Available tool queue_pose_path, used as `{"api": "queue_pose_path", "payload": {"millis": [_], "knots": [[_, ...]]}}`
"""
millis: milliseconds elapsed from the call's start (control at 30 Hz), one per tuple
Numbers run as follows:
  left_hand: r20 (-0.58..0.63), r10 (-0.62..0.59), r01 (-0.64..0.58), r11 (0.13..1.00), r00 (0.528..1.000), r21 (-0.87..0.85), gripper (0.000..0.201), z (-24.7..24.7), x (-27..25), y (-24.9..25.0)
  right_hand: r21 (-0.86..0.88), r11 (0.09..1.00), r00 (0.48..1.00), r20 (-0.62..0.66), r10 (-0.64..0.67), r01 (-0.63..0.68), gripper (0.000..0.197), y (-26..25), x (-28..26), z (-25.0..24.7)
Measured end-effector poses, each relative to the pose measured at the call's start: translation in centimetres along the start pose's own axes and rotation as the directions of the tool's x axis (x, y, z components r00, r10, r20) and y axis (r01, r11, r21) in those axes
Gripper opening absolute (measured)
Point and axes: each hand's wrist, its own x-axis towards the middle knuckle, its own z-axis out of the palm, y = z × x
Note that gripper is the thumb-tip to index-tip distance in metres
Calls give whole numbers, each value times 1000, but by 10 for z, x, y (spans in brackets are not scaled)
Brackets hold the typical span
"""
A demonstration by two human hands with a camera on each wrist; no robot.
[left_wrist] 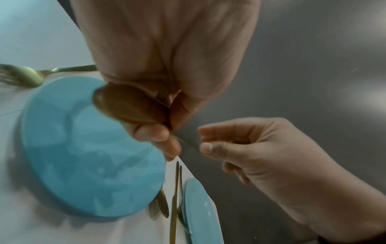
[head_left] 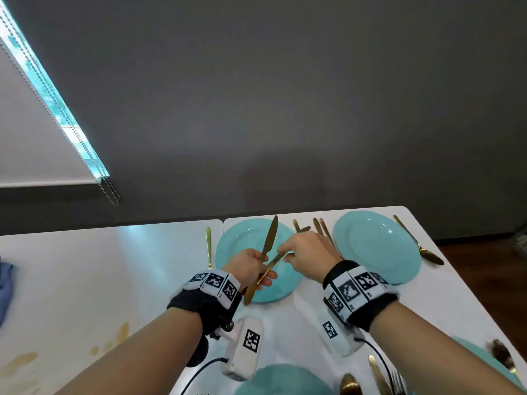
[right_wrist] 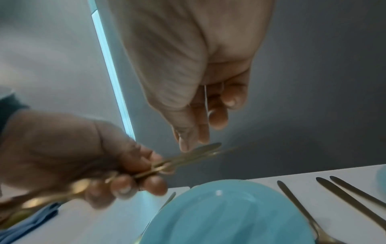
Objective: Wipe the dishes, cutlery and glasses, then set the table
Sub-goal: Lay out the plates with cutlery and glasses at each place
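Note:
Above a teal plate (head_left: 236, 252) my left hand (head_left: 265, 269) grips two gold pieces together. One is a knife (head_left: 271, 238) with its blade pointing up and away. The other is a spoon (left_wrist: 129, 105) whose bowl lies near my wrist and whose thin handle (head_left: 275, 259) runs to the right. My right hand (head_left: 282, 250) pinches the far end of that handle between thumb and fingertips (right_wrist: 184, 145). Both hands hover over the plate (left_wrist: 87, 156), clear of the table.
On the white table (head_left: 99, 266) a fork (head_left: 209, 246) lies left of the plate. Other gold cutlery (head_left: 322, 229) lies between it and a second teal plate (head_left: 376, 246), with a spoon (head_left: 419, 243) beyond. A nearer plate (head_left: 279, 380) and cutlery (head_left: 376, 377) sit below. A blue cloth (head_left: 4, 289) lies far left.

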Motion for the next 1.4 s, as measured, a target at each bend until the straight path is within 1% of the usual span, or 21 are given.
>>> {"api": "queue_pose_path", "payload": {"millis": [100, 200, 300, 367, 433, 467, 500, 533, 567, 600, 633, 667, 700, 733, 800, 867, 967, 1067, 1100, 1233, 1400], "knots": [[56, 10, -15, 996, 998, 93, 19, -14, -23, -10, -63, 996, 997, 15, -70, 71, 30, -33, -22, 7], [117, 2, -19, 989, 993, 146, 25, -34, -48, -28, -97, 987, 992, 17, -124, 125, 27, -68, -45, 15], [177, 12, -49, 978, 984, 203, 30, -58, -75, -46, -111, 972, 977, -31, -211, 207, 26, -104, -62, 29], [199, 5, -44, 980, 980, 194, 30, -75, -89, -57, -97, 970, 968, -90, -233, 224, 22, -129, -69, 38], [189, -11, -22, 984, 982, 175, 27, -93, -99, -67, -136, 967, 962, -143, -234, 215, 8, -150, -74, 45], [169, -19, -8, 987, 985, 161, 24, -102, -102, -72, -158, 965, 960, -153, -235, 211, 10, -159, -74, 50], [139, -25, 4, 990, 990, 144, 21, -110, -105, -75, -167, 969, 968, -137, -208, 185, 19, -167, -72, 55], [97, -28, 15, 992, 995, 128, 17, -119, -107, -79, -177, 973, 972, -154, -175, 147, 23, -176, -71, 61], [44, -27, 22, 993, 999, 117, 15, -127, -109, -82, -203, 970, 967, -189, -169, 130, 21, -183, -69, 64], [-14, -21, 22, 994, 1000, 106, 16, -137, -109, -84, -184, 978, 970, -197, -139, 103, 12, -190, -68, 64], [-72, -10, 17, 996, 997, 88, 18, -147, -111, -87, -111, 993, 980, -185, -67, 47, 9, -195, -66, 65], [-129, 2, 6, 998, 992, 62, 20, -157, -110, -90, -43, 998, 989, -141, 31, -38, 17, -196, -62, 67], [-181, 13, -8, 999, 983, 32, 22, -166, -110, -93, 28, 992, 987, -102, 122, -120, 22, -195, -57, 70], [-224, 18, -18, 1000, 975, 1, 24, -175, -108, -96, 96, 975, 976, -59, 208, -202, 23, -195, -52, 71], [-275, 10, -25, 998, 961, -52, 24, -188, -104, -100, 230, 916, 941, -1, 339, -329, 20, -194, -38, 76], [-308, 4, -28, 997, 951, -73, 23, -197, -96, -102, 320, 854, 908, 55, 415, -410, 19, -193, -17, 81], [-358, 5, -38, 996, 934, -85, 23, -203, -79, -102, 374, 786, 866, 114, 487, -492, 22, -190, 21, 92], [-397, 9, -42, 996, 918, -74, 23, -208, -61, -102, 376, 761, 846, 153, 511, -528, 27, -187, 55, 100], [-406, 7, -39, 997, 914, -71, 24, -210, -56, -102, 382, 755, 843, 163, 513, -534, 28, -186, 65, 102], [-433, -2, -27, 998, 901, -61, 22, -215, -35, -101, 289, 769, 821, 195, 537, -571, 20, -185, 101, 106], [-446, -21, -14, 997, 895, -75, 22, -222, -11, -98, 327, 739, 808, 220, 547, -589, 16, -181, 133, 112]]}}
